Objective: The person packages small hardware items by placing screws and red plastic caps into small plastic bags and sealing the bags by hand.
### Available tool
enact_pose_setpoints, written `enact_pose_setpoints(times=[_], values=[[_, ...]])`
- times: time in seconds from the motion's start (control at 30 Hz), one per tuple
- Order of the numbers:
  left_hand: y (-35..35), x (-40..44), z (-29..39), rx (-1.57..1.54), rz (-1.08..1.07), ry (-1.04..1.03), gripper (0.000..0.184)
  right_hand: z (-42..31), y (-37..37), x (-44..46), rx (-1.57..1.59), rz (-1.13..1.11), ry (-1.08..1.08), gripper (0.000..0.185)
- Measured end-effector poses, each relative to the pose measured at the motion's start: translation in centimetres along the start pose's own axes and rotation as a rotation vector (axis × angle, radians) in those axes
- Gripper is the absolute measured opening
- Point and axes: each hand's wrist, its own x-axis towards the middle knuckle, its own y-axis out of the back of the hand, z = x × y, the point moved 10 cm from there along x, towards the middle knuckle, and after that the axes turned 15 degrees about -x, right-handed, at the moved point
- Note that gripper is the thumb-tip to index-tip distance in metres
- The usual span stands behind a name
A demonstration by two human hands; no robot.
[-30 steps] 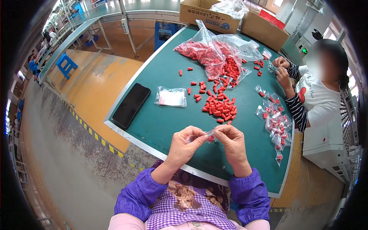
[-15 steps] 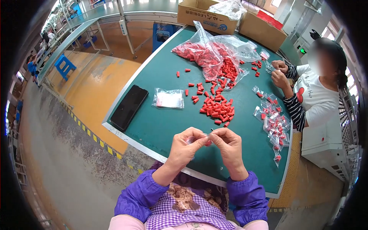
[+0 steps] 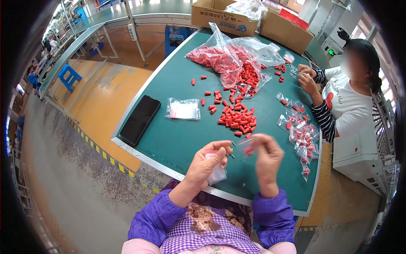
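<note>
My left hand (image 3: 199,168) is closed around several small clear zip bags (image 3: 217,174) at the table's near edge. My right hand (image 3: 269,163), smeared by motion, pinches a small clear bag (image 3: 246,147) with something red inside. Between the hands, small metal screw-like pieces (image 3: 232,155) lie on the green table (image 3: 177,144). Just beyond them is a loose pile of red conical caps (image 3: 237,119). To the right lie several filled bags (image 3: 302,137) with red caps in them.
A large open plastic bag (image 3: 224,59) spills red caps at the back. A black phone (image 3: 140,120) and a packet of clear bags (image 3: 183,109) lie on the left. Cardboard boxes (image 3: 224,19) stand behind. A co-worker (image 3: 349,97) handles small items at the right edge.
My hands have come apart. The right hand has moved right with the small bag, while the left keeps the other bags, now more visible.
</note>
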Motion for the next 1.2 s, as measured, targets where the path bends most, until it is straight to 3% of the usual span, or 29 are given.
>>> enact_pose_setpoints(times=[0.07,0.13,0.17,0.23,0.37,0.4,0.5,0.63,0.8,0.93,1.0,1.07,1.13,1.2], values=[[0.8,0.3,0.1,-0.100,-0.008,0.020,0.034,-0.8,5.4,1.2,-0.296,0.322,0.065,0.009],[1.3,0.5,-0.1,-0.261,-0.012,0.057,0.037,-4.5,8.7,1.3,-0.832,0.591,0.378,0.010],[1.2,0.6,-0.1,-0.264,-0.012,0.055,0.037,-4.4,8.6,1.3,-0.832,0.589,0.380,0.010],[1.3,0.6,-0.3,-0.317,0.041,0.051,0.034,-2.5,9.3,1.6,-0.596,0.517,0.203,0.012],[0.9,0.7,-0.7,-0.304,0.034,0.023,0.031,2.6,-2.0,-1.4,-0.049,-0.339,-0.190,0.019],[0.8,0.7,-0.4,-0.289,0.037,-0.005,0.029,2.9,-4.1,-2.6,0.007,-0.431,-0.303,0.022],[0.9,0.6,0.2,-0.264,0.043,-0.066,0.026,3.2,-7.1,-4.0,-0.034,-0.521,-0.332,0.019],[1.2,0.7,0.6,-0.295,0.047,-0.109,0.022,3.3,-7.8,-4.2,0.007,-0.446,-0.304,0.019],[1.7,1.1,0.0,-0.366,0.070,-0.100,0.019,1.4,-5.6,-3.4,-0.187,-0.180,-0.145,0.018],[2.3,1.3,-0.1,-0.415,0.106,-0.097,0.021,2.2,-4.9,-3.2,-0.196,-0.147,-0.158,0.018],[2.5,1.4,-0.1,-0.462,0.100,-0.083,0.021,2.1,-3.6,-2.7,-0.098,-0.012,-0.138,0.021],[2.6,1.3,-0.1,-0.510,0.094,-0.069,0.021,2.1,-3.1,-2.4,-0.014,-0.012,-0.193,0.022],[3.5,1.1,0.0,-0.515,0.226,-0.081,0.022,2.6,-2.6,-2.1,0.084,0.007,-0.230,0.024],[4.3,1.2,-0.3,-0.523,0.182,-0.038,0.023,2.6,-2.6,-1.9,0.165,0.002,-0.230,0.024]])
